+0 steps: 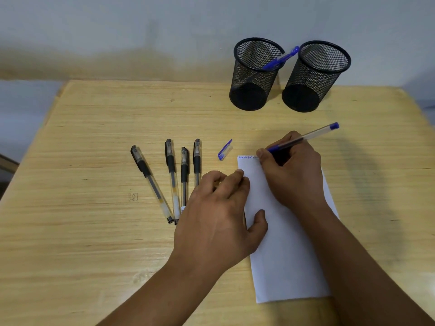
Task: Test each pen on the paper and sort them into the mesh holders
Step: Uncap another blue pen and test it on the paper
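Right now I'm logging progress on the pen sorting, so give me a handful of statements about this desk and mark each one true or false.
1. The right hand holds a blue pen with its tip at the paper. True.
2. Both mesh holders are empty. False: the left holder has a blue pen in it; the right holder shows none.
3. Four black-capped pens lie on the table left of the paper. True.
4. The blue cap is on the pen in use. False: it lies on the table beside the paper.
5. The left hand grips a pen. False: it rests flat at the paper's edge.
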A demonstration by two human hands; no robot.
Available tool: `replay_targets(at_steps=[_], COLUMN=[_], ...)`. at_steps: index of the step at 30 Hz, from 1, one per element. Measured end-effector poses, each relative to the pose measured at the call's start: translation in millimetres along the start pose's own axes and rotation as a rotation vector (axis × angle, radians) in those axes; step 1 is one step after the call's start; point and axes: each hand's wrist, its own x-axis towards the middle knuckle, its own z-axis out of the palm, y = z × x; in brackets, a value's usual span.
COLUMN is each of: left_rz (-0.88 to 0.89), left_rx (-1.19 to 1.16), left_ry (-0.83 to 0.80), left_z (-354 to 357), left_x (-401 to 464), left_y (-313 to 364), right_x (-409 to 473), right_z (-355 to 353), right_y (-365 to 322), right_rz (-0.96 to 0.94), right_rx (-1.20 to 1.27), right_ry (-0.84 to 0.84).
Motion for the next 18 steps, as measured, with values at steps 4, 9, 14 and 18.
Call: replay_targets(at_steps=[4, 9, 14, 18], left_rz=[0.003, 0.001, 0.002, -0.001], left_rx=[-0.003, 0.002, 0.007, 0.01], left_ry=[0.004, -0.003, -0.006, -0.003], left_z=[0.1, -0.6, -1.7, -1.6], left_x=[0.1, 0.0, -0.1, -0.1], left_y=[-0.1, -0.7, -0.6, -0.3], right_x=[-0.2, -0.9, -1.3, -1.1], right_z=[1.6, 1.5, 2.0, 2.4], right_y=[-0.1, -0.8, 0.4, 1.8], right_rz=[0.004, -0.017, -0.015, -0.015], right_rx=[0.007, 0.012, 0.013, 0.032], right_ry=[0.016, 0.014, 0.01, 0.025])
